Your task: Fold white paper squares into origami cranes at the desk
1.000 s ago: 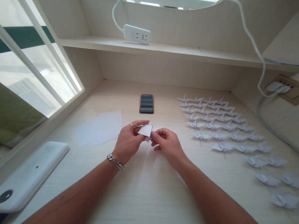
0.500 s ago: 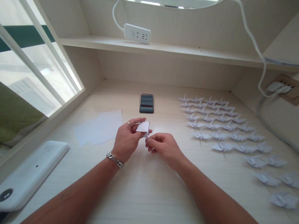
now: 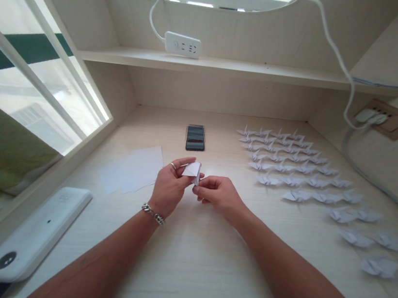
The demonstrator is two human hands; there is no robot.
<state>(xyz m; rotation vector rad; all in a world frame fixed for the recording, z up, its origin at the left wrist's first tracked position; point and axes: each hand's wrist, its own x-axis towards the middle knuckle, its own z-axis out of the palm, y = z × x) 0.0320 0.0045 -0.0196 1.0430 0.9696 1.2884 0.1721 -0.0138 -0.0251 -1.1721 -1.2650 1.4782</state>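
A small folded piece of white paper [image 3: 192,170] is held just above the pale wooden desk [image 3: 185,254]. My left hand [image 3: 168,189], with a ring and a chain bracelet, pinches its left side. My right hand [image 3: 217,195] pinches its lower right corner with closed fingers. Both hands meet at the middle of the desk.
Loose white sheets [image 3: 132,172] lie left of the hands. A dark phone [image 3: 195,138] lies behind them. Several rows of folded paper cranes [image 3: 291,168] cover the right side. A white device [image 3: 34,232] sits at the near left, a power strip [image 3: 182,45] on the shelf.
My right hand has slid slightly left and down along the folded paper, closing in on its lower corner. The left hand has barely moved.
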